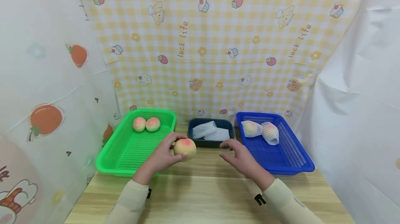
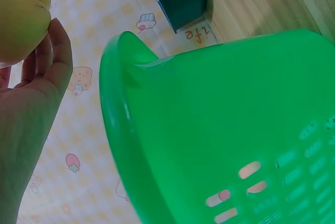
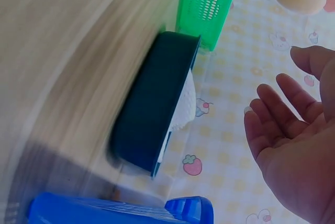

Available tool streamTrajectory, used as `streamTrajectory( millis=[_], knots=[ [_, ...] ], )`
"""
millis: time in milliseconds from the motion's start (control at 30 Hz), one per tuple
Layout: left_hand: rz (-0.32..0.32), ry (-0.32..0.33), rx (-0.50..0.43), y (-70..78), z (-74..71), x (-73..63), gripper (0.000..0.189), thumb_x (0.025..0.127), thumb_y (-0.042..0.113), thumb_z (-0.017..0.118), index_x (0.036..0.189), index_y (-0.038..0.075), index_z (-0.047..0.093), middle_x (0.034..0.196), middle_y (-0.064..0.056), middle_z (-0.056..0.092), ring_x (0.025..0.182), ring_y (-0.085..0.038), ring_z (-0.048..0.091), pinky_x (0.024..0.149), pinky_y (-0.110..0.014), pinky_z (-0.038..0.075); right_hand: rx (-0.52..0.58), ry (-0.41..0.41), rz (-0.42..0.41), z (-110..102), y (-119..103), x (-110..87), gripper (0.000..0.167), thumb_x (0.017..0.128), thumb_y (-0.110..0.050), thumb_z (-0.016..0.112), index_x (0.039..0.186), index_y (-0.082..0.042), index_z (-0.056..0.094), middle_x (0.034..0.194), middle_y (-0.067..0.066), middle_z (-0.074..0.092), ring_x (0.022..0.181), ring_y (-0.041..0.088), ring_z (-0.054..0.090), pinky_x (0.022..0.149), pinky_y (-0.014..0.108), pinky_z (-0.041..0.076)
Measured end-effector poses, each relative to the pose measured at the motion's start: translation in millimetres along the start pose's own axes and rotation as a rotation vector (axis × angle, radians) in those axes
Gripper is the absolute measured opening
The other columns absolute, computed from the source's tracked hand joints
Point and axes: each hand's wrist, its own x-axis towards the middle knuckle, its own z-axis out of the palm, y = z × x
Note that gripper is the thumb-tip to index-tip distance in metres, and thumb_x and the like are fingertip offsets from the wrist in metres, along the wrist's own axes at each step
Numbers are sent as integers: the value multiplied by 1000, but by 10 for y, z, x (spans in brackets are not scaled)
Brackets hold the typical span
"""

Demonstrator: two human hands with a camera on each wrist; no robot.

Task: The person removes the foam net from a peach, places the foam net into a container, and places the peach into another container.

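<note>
My left hand (image 1: pixel 166 152) holds a peach (image 1: pixel 185 149) between thumb and fingers, above the table in front of the dark bin. The peach is yellow with a pink top; in the left wrist view its side shows a small dark spot. My right hand (image 1: pixel 239 158) is raised with nothing in it, fingers loosely bent, between the dark bin and the blue basket. Two white foam net sleeves (image 1: pixel 204 130) lie in the small dark teal bin (image 1: pixel 211 144). Two more peaches (image 1: pixel 152 124) sit at the back of the green basket (image 1: pixel 104 163).
On the right stands a blue basket (image 1: pixel 281 170) with two net-wrapped peaches (image 1: pixel 269 132) near its back left. The wooden table (image 1: pixel 200 196) runs beneath everything. A checked cloth (image 1: pixel 203 43) hangs behind, with white cloths at both sides.
</note>
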Motion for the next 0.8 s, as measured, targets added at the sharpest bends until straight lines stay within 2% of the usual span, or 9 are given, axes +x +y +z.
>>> streamTrajectory(
  millis=[200, 367, 567, 633, 800],
  knots=[
    [-6, -4, -10, -3, 8, 1, 55, 95, 29, 89, 144, 21, 65, 141, 0, 60, 123, -22, 61, 102, -48, 57, 35, 7, 4, 35, 6, -47, 30, 105, -20, 79, 134, -18, 72, 132, 0, 71, 125, 24, 67, 103, 57, 56],
    [-11, -4, -32, -9, 8, 8, 56, 96, 26, 89, 145, 17, 64, 143, -3, 60, 125, -24, 61, 102, -50, 57, 57, 15, -13, 62, 15, -65, 33, 104, -14, 80, 135, -15, 71, 134, 10, 71, 126, 32, 66, 100, 60, 56],
    [-1, -6, -30, -16, 6, 10, 54, 97, 28, 88, 144, 15, 64, 143, -5, 61, 125, -26, 61, 101, -49, 57, 46, 8, 1, 76, 25, -85, 30, 104, -17, 81, 132, -19, 71, 129, -4, 71, 125, 33, 67, 101, 58, 57],
    [0, -10, -25, -24, 1, 14, 55, 97, 28, 89, 145, 16, 64, 142, -5, 61, 125, -25, 61, 102, -48, 57, 54, 3, 7, 79, 25, -92, 30, 104, -18, 81, 132, -20, 71, 129, -6, 70, 125, 33, 67, 101, 59, 57],
    [2, -30, -29, -35, -60, 30, 58, 97, 26, 88, 149, 14, 64, 143, -7, 60, 124, -26, 62, 99, -48, 58, 56, -9, 16, 89, 18, -108, 31, 104, -18, 80, 134, -18, 71, 130, -6, 70, 124, 25, 66, 100, 53, 58]
  ],
)
